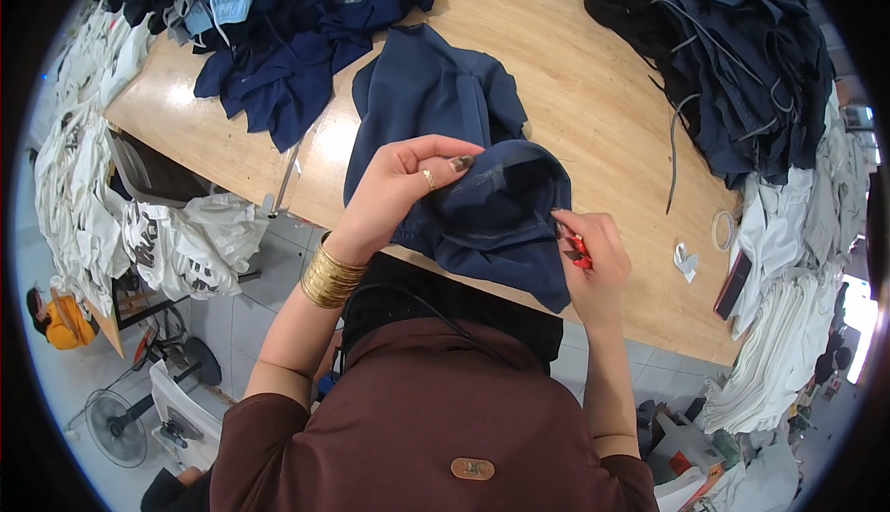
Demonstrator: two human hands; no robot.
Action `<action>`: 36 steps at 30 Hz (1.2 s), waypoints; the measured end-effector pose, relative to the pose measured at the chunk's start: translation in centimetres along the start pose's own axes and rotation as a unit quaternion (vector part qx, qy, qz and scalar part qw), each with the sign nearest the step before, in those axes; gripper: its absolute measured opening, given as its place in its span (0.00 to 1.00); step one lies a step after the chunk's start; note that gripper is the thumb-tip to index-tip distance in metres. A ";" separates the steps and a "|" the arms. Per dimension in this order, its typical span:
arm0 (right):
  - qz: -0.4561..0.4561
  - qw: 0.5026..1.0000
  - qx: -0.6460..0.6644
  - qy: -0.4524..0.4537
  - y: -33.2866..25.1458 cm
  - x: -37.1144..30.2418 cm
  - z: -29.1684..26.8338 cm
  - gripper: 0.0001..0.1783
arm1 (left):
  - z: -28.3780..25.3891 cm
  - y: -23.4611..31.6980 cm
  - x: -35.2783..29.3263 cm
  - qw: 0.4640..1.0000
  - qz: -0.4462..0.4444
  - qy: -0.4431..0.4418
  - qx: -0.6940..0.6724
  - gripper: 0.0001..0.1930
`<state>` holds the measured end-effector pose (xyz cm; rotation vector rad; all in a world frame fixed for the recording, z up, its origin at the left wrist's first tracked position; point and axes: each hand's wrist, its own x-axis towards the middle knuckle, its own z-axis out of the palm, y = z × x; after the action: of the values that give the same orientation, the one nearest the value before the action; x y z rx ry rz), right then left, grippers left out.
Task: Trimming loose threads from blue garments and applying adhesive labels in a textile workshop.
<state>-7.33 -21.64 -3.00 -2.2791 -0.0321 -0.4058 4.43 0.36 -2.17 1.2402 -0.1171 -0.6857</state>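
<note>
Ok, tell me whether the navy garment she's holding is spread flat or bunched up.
Bunched up. The navy garment is gathered in the left hand, with its far end draped on the table; the right hand holds a red tool at its edge.

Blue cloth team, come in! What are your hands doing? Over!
Left hand pinching navy garment. Right hand at its edge, holding red snips. Nothing blocking.

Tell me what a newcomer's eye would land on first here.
The navy garment at centre, bunched up in the left hand, while the right hand works its edge with a small red-handled tool. Dark fabric heaps crowd the wooden table far right and far left, white stacks along its right edge.
</note>
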 end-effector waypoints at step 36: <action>0.018 0.996 0.030 0.088 -5.5 2.5 1.7 0.14 | 4.1 1.8 -2.4 0.991 0.130 -0.030 -0.026 0.27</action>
<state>-5.37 -16.96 0.67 -2.1736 0.0836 -0.5767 1.40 -1.50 1.51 1.1292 -0.3036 -0.4972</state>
